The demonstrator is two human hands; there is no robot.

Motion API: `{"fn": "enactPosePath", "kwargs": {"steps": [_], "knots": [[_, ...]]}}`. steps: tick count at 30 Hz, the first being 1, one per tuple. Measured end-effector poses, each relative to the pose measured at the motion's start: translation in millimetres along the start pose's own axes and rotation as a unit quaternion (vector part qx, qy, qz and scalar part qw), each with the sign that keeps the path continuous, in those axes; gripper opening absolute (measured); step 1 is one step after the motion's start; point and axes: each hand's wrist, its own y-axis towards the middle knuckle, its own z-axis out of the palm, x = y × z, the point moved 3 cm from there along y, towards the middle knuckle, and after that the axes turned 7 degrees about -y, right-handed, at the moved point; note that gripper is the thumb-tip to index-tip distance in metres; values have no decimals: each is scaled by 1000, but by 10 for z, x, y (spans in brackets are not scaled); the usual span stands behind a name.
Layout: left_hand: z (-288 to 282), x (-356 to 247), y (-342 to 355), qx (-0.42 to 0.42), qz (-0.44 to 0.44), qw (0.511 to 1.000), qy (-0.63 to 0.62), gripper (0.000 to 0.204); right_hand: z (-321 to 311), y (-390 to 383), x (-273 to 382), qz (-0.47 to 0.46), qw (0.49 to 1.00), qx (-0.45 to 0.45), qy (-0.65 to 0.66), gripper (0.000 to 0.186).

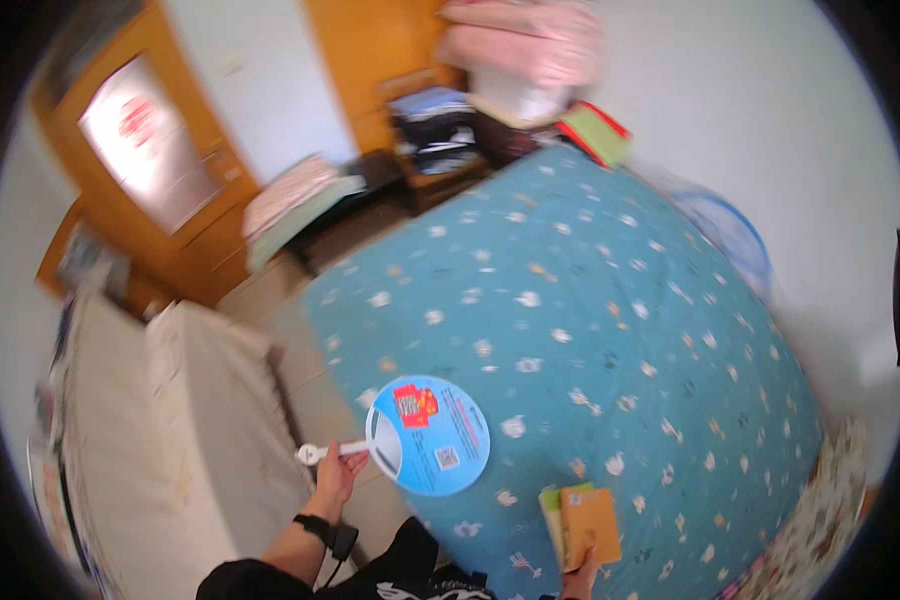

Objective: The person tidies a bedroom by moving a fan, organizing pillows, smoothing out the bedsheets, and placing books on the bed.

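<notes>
My left hand (341, 472) is closed round the white handle of a round, light-blue hand fan (448, 420) printed with a red patch and small squares. The fan is tilted over the near left edge of a bed (530, 330) with a teal sheet patterned in white. At the lower edge, my right hand (582, 578) grips a tan notebook (590, 525) by its near end. A green-and-yellow booklet (552, 515) shows from beneath the notebook. A dark band with a small black box sits on my left wrist.
A cream-covered piece of furniture (220, 420) stands on the left, across a narrow strip of tiled floor. Beyond the bed are a bench with folded cloth (295, 200), a stack of dark items (435, 130), pink bedding (525, 45) and a red-green item (598, 135). A blue hoop (735, 235) leans by the right wall.
</notes>
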Motion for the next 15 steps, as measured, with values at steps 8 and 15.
{"fn": "enactPosePath", "kwargs": {"steps": [8,15], "knots": [[-2055,-1916,-2126,-134,184,951,-207,61,1694,-2375,-647,88,945,234,-209,64],[-3532,-3273,-3684,-218,289,889,-279,62,3342,-4040,-1087,33,871,404,-277,64]]}}
